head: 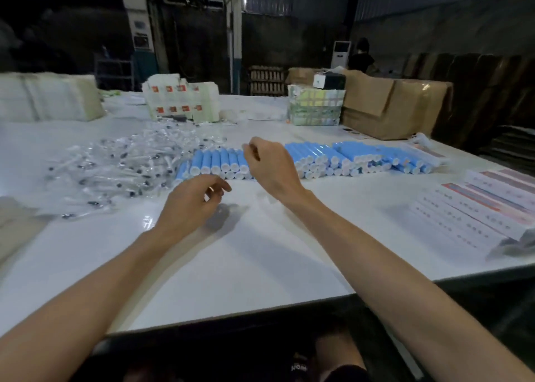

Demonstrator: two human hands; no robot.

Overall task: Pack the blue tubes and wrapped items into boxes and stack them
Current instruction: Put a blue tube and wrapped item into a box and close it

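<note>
My left hand (192, 201) and right hand (270, 166) hover loosely curled, seemingly empty; blue tubes (215, 161) just beyond look light, slick: grip mid-barrel.

Dim hall, glossy white table (260, 266) catching overhead glare, soft blur, wide-angle bending at edges.

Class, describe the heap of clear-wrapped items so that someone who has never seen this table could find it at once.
Start at the big white table. A row of blue tubes runs across its middle; left of that row lies the heap of clear-wrapped items. Unlike the neatly stacked tubes, it is a loose, glinting tangle of transparent wrappers with dark tips.
</note>
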